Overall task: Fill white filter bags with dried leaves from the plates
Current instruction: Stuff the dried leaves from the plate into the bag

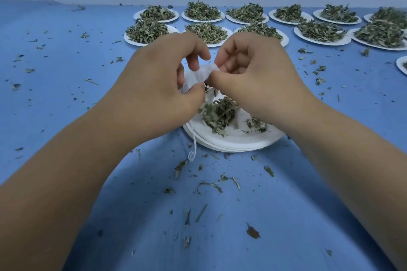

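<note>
Looking down, my left hand [158, 77] and right hand [248, 72] each pinch the white bag [199, 76] between thumb and curled fingers, above the near plate [231, 141] at its 11 o'clock edge. Its string [193, 145] dangles toward 6. I should pull the mouth wide over the leaves [218, 112], so crumbs miss the blue cloth [220, 215]. Full plates [321, 38] wait at 12.

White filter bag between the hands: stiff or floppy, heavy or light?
Probably floppy: the white filter bag crumples between the left hand and right hand. Likely light: fingertip pinches alone hold it, its drawstring dangling slack.
</note>
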